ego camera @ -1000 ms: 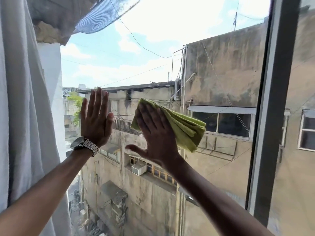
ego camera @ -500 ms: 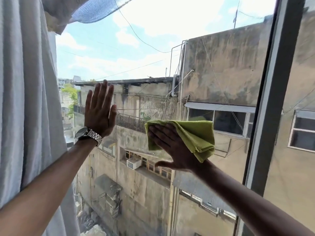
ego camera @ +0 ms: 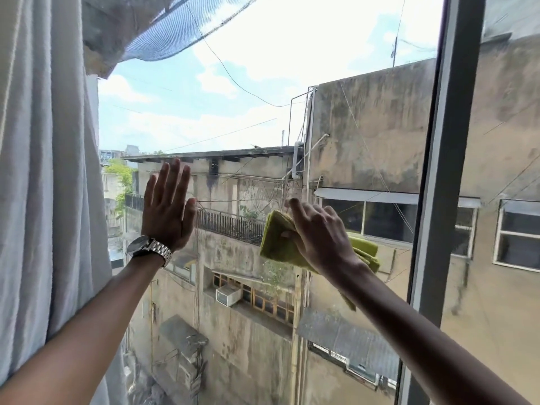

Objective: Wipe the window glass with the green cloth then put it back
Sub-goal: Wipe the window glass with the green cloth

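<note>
The window glass (ego camera: 263, 92) fills the middle of the view, with sky and stained buildings behind it. My right hand (ego camera: 318, 235) presses the folded green cloth (ego camera: 276, 242) flat against the pane at mid height; the cloth sticks out on both sides of the hand and a strip hangs below the wrist. My left hand (ego camera: 168, 211) lies flat on the glass to the left, fingers spread upward, holding nothing. A metal watch (ego camera: 149, 248) sits on that wrist.
A white curtain (ego camera: 43, 171) hangs along the left edge, right beside my left arm. A dark vertical window frame (ego camera: 447, 171) bounds the pane on the right, with another pane beyond it.
My right hand has swept the cloth down and around on the glass, turning from fingers-left to fingers-up. The left hand stays flat on the pane.
</note>
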### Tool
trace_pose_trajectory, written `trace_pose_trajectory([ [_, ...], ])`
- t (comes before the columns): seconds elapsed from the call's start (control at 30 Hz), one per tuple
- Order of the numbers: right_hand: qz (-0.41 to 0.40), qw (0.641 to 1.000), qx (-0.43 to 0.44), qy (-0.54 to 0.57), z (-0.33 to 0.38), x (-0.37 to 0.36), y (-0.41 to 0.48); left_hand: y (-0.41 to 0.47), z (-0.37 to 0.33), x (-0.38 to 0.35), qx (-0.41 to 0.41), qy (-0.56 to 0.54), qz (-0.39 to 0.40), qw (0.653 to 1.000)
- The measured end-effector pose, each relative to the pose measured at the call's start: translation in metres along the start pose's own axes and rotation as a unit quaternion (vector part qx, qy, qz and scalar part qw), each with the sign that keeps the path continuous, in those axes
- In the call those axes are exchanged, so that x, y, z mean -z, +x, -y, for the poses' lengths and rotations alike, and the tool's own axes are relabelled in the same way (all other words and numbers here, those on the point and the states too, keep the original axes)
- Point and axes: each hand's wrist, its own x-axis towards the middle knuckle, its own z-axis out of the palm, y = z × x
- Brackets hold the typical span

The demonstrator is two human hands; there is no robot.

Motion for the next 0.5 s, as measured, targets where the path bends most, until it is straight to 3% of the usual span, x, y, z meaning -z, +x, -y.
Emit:
trace_pose_trajectory([
  [0.13, -0.002, 0.994, -0.092, 0.060, -0.002, 0.010, -0.015, 0.000, 0.001, 0.001, 0.003, 0.002, 0.005, 1.000],
  [0.27, -0.191, 0.959, -0.199, 0.062, -0.029, 0.041, -0.025, -0.001, -0.003, 0.003, 0.012, 0.005, 0.021, 1.000],
  [0.37, -0.293, 0.936, -0.189, 0.049, -0.027, 0.042, -0.022, -0.001, -0.008, 0.009, 0.024, 0.024, 0.045, 0.998],
  [0.4, -0.268, 0.946, -0.172, 0.053, -0.019, 0.035, -0.020, -0.001, -0.011, 0.011, 0.028, 0.032, 0.053, 0.998],
  [0.5, -0.095, 0.989, -0.106, 0.029, 0.010, -0.003, -0.032, 0.000, -0.014, 0.018, 0.035, 0.046, 0.074, 0.996],
])
